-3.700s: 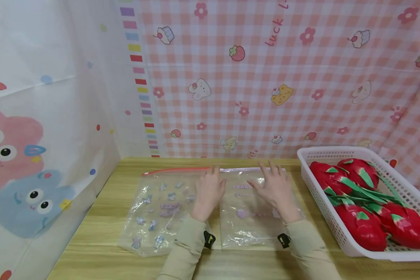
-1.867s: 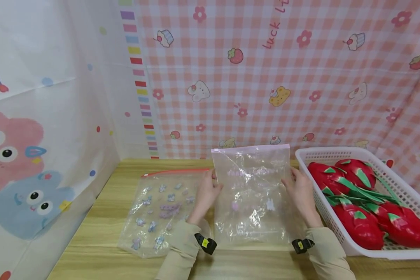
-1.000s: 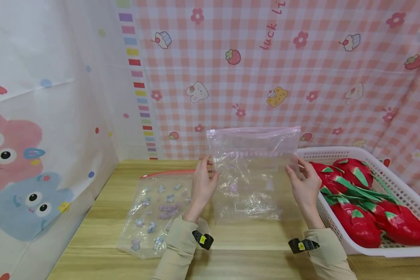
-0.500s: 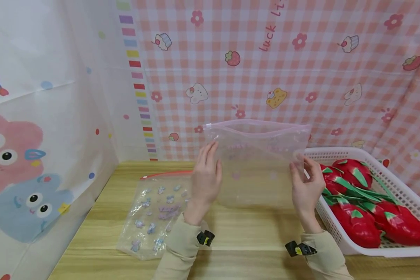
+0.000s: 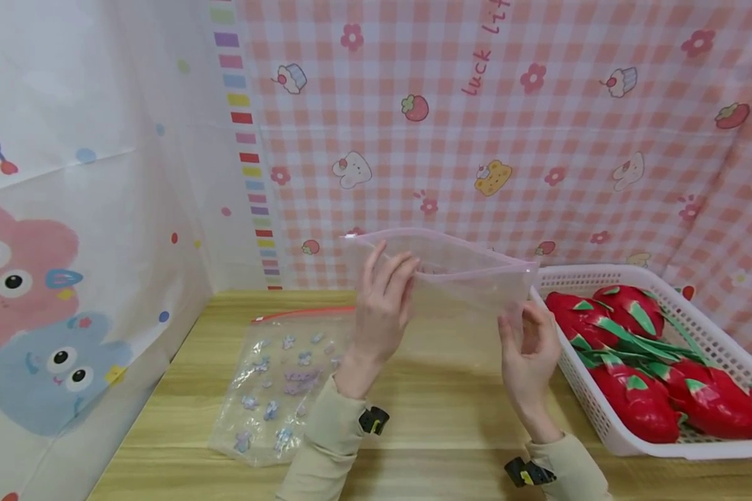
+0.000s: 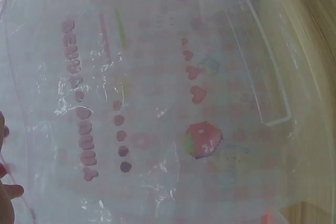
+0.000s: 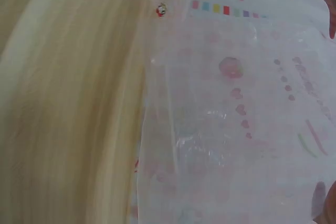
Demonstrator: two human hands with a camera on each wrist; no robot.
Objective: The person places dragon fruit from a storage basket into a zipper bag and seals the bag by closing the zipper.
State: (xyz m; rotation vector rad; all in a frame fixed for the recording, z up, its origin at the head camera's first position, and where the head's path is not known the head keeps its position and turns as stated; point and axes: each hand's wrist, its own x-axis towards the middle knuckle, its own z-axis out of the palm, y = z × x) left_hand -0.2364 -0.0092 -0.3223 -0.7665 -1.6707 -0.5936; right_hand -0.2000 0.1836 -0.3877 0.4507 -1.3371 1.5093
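Pink-rimmed bag (image 5: 454, 296), clear, heart-printed, gaping at the top. Pinched by the right hand (image 5: 529, 358); touched by the left hand (image 5: 381, 313), cannot tell whether clamped.

Clear zip bags (image 5: 457, 306): 2. White basket (image 5: 579, 393): 1. Red fruit-shaped items (image 5: 717, 403): 4. Left hand (image 5: 381, 316): 1; right hand (image 5: 529, 362): 1. Black wrist straps (image 5: 374, 420): 2.

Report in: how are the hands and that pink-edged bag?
Right hand pinching pink-edged bag by its side; left hand at its gaping mouth. White basket nearby, apparently not blocking.
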